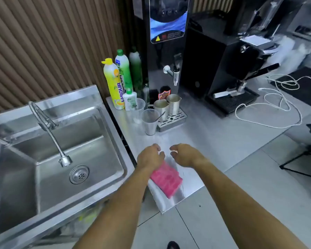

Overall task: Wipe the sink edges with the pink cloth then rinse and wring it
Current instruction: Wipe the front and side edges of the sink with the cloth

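A folded pink cloth (166,180) lies on the steel counter (214,139), near its front left corner and partly on a white cloth (159,195). My left hand (150,156) hovers just above the pink cloth's far end, fingers curled, nothing in it. My right hand (184,154) hangs beside it to the right, fingers bent and apart, also holding nothing. The steel sink (115,141) is to the left, with a flexible faucet (48,128) over the basin and a drain (79,174) below.
Behind my hands stand plastic cups (150,121), steel jugs (167,105) on a drip tray, and dish-soap bottles (114,83). A water boiler (167,42) and a black coffee machine (228,69) stand at the back. A white cable (276,97) trails on the right.
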Motion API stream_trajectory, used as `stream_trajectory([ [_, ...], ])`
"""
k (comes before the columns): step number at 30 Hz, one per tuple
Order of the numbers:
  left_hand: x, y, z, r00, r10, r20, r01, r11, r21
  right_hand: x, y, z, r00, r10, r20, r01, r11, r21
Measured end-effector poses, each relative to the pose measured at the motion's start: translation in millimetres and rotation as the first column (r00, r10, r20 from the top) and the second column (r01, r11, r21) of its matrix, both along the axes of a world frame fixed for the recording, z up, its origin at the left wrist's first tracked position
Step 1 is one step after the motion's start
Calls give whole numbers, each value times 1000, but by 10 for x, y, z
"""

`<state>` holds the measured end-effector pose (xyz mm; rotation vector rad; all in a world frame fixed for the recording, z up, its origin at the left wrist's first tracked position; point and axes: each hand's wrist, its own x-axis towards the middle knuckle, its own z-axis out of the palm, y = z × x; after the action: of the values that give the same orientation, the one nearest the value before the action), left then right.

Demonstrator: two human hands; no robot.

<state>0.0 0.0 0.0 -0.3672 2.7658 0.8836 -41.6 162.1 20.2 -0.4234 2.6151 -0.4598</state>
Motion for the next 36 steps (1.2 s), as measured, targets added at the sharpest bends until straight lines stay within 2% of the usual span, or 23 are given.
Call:
stream_trajectory([
  [1, 61, 103, -132, 998, 49, 38, -50, 998, 28, 40, 77, -94, 1000, -4, 19, 4, 999, 37],
  [3, 254, 297, -433, 990, 142, 25, -143, 988, 54, 102, 203, -362, 999, 42, -23, -42, 999, 28],
  [5, 467, 484, -670, 989, 150, -15, -151, 988, -31, 193, 286, -622, 989, 115, -94, -114, 993, 22],
  [7, 543, 642, -813, 982, 183, -52, -184, 983, -27, 227, 333, -865, 970, 188, -151, -182, 982, 51],
  [10, 589, 801, -951, 984, 175, -43, -178, 981, -77, 306, 433, -1178, 969, 202, -145, -198, 979, 43],
  [12, 595, 775, -1023, 995, 86, -52, -93, 986, -137, 329, 508, -1302, 967, 185, -176, -197, 979, -56],
  [14, 553, 585, -1090, 992, -109, -70, 91, 971, -221, 332, 567, -1393, 954, 180, -240, -210, 972, -106],
  [17, 415, 159, -1151, 895, -437, -93, 389, 865, -317, 361, 581, -1483, 936, 173, -307, -205, 976, -78],
  [19, 320, -24, -1168, 837, -539, -96, 473, 800, -369, 379, 571, -1527, 931, 172, -322, -199, 978, -54],
  [21, 289, 29, -1171, 855, -511, -91, 448, 815, -368, 374, 571, -1554, 929, 160, -333, -189, 981, -55],
  [24, 324, 288, -1198, 936, -348, -61, 300, 874, -383, 372, 578, -1564, 927, 150, -343, -179, 982, -54],
  [26, 329, 373, -1205, 958, -283, -43, 240, 878, -413, 373, 561, -1542, 926, 154, -345, -179, 983, -40],
  [33, 315, 396, -1241, 966, -236, -109, 172, 896, -410, 558, 296, -1492, 930, -16, -367, 16, 1000, -1],
  [36, 317, 409, -1260, 962, -233, -139, 160, 900, -405, 559, 288, -1561, 924, -21, -382, 26, 1000, 8],
])
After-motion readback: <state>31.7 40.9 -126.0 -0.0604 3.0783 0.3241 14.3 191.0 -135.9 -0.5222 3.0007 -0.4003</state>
